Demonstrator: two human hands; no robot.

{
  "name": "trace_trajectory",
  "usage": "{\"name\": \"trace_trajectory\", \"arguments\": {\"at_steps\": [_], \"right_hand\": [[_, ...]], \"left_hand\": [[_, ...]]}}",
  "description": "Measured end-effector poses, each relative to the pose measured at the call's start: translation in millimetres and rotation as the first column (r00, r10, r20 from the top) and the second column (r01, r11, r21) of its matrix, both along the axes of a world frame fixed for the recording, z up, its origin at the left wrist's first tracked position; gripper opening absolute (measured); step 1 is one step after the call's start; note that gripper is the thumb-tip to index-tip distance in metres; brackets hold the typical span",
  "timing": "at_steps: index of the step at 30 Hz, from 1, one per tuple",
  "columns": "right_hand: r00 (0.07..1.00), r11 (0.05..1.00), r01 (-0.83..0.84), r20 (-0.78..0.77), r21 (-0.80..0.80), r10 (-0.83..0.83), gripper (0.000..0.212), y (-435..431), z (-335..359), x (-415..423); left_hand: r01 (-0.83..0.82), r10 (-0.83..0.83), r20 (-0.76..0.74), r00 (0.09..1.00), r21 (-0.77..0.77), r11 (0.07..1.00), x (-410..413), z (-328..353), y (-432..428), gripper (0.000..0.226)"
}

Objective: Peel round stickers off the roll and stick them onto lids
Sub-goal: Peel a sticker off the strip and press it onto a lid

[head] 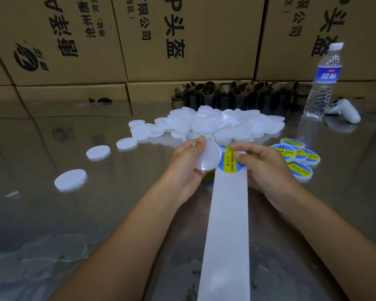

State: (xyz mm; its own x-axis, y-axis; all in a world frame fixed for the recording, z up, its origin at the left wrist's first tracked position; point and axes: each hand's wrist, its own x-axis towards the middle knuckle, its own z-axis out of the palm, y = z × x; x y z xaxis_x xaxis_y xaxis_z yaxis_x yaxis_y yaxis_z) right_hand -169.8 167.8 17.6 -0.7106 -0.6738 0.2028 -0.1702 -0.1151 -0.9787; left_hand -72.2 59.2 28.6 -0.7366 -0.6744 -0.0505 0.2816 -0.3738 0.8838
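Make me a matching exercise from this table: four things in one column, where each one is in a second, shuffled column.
Things:
1. water bottle
2. tilted plain lid
3. stickered lids
4. round sticker

Places:
A. pinched by the right hand
B. gripped by the left hand
C. upright, far right
D. lying right of the backing strip

Pairs: 1-C, 2-B, 3-D, 4-A.

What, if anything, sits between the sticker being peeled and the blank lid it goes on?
Nothing visible. The left hand holds the lid right beside the sticker, which the right hand pinches on the backing strip.
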Motion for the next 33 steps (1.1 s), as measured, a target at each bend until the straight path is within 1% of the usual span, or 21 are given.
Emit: {"name": "trace_trajectory", "arguments": {"at_steps": [2, 5, 9, 12, 14, 17, 19, 21, 23, 24, 26, 29, 33], "right_hand": [[1.000, 0.999, 0.026, -0.003, -0.042, -0.026, 0.027, 0, 0, -2], [0.999, 0.996, 0.050, -0.002, -0.080, -0.051, 0.028, 2, 0, -6], [0.999, 0.994, 0.027, -0.018, -0.103, -0.029, 0.027, 3, 0, -7], [1.000, 0.992, 0.013, -0.026, -0.129, -0.016, 0.027, 2, 1, -6], [0.999, 0.991, 0.015, -0.044, -0.132, -0.021, 0.026, 2, 2, -6], [0.997, 0.990, 0.014, -0.078, -0.143, -0.025, 0.027, 2, 2, -3], [0.992, 0.990, 0.012, -0.119, -0.144, -0.029, 0.030, 2, 1, -2], [0.984, 0.991, 0.014, -0.175, -0.132, -0.037, 0.031, 1, 0, -1], [0.960, 0.994, 0.041, -0.273, -0.101, -0.067, 0.029, 1, -1, 0], [0.937, 0.995, 0.064, -0.338, -0.077, -0.086, 0.026, 1, -2, 1], [0.886, 0.993, 0.112, -0.447, -0.044, -0.120, 0.023, 1, -4, 4], [0.786, 0.979, 0.196, -0.589, -0.053, -0.189, 0.024, 2, -5, 6], [0.722, 0.966, 0.247, -0.650, -0.075, -0.235, 0.022, 4, -4, 5]], "left_hand": [[-0.035, 0.034, 0.008, 0.999, 0.016, 0.999, 0, 1, -1, 0.036], [-0.049, 0.049, -0.006, 0.999, 0.046, 0.998, -1, 1, -2, 0.037], [-0.026, 0.035, -0.104, 0.994, 0.094, 0.995, 2, 1, -4, 0.022], [-0.020, 0.031, -0.146, 0.989, 0.079, 0.997, 3, 2, -4, 0.017], [-0.038, 0.041, -0.110, 0.993, 0.027, 0.999, 4, 2, -3, 0.015], [-0.065, 0.069, 0.025, 0.997, -0.119, 0.991, 5, 1, 0, 0.014], [-0.029, 0.056, 0.118, 0.991, -0.219, 0.975, 5, -1, 2, 0.020], [0.055, -0.001, 0.187, 0.982, -0.283, 0.957, 5, -2, 5, 0.028], [0.108, -0.041, 0.213, 0.976, -0.313, 0.944, 5, -3, 9, 0.030], [0.109, -0.040, 0.212, 0.977, -0.325, 0.940, 5, -3, 9, 0.029], [0.093, -0.026, 0.202, 0.979, -0.330, 0.939, 5, -4, 8, 0.025], [0.098, -0.038, 0.203, 0.979, -0.298, 0.950, 5, -4, 6, 0.024], [0.104, -0.057, 0.203, 0.978, -0.229, 0.968, 4, -3, 6, 0.026]]}}
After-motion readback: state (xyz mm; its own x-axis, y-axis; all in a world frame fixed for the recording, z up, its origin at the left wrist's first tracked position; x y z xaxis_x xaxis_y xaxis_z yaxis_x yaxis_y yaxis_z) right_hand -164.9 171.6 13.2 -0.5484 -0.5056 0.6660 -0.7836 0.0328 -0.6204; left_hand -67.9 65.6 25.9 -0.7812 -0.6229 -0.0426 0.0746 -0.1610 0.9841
